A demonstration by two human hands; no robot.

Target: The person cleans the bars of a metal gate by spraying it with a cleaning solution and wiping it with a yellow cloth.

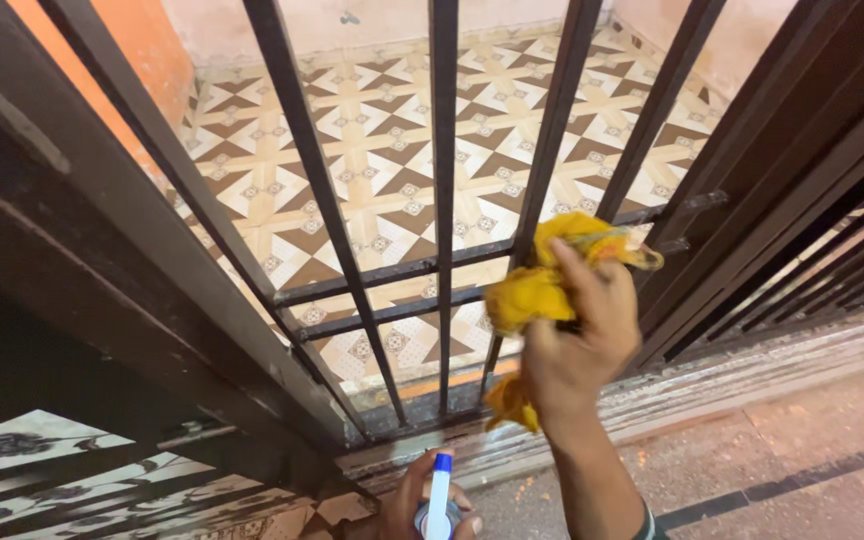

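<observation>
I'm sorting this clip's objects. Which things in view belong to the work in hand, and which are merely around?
In use:
- crumpled yellow cloth gripped by the right hand
- dark metal barred gate, cloth pressed on one bar
- white-and-blue spray bottle in the left hand

Merely around:
- brown-and-cream patterned floor tiles
- orange wall

1 head camera looks steeply down, close on a dark metal gate (442, 200) over patterned floor tiles (392, 150)
</observation>
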